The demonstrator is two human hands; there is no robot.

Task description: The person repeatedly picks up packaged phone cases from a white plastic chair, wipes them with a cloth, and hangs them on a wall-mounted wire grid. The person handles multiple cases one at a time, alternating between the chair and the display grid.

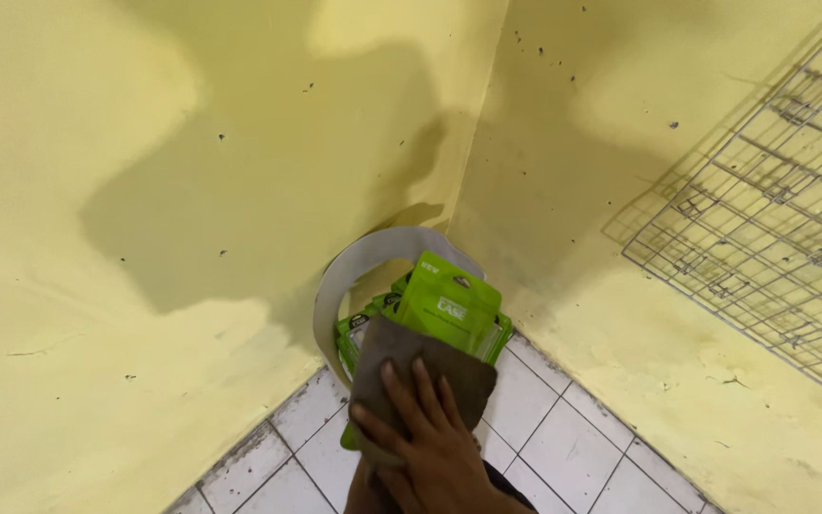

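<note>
My right hand (pixel 425 443) reaches up from the bottom edge and lies palm down, fingers spread, on a brown cloth (pixel 411 366). The cloth covers the near end of a stack of bright green flat packets (pixel 449 305). The packets stand tilted in the corner where two yellow walls meet, and the top one shows its printed face. A curved grey sheet (pixel 349 271) arcs behind and to the left of the packets. My left hand is not visible; a dark shape under the right wrist cannot be made out.
A white wire grid panel (pixel 773 209) leans against the right yellow wall. White floor tiles (pixel 573 447) with dark grout run from the corner to the bottom edge. The left wall (pixel 145 238) carries dark specks and my shadow.
</note>
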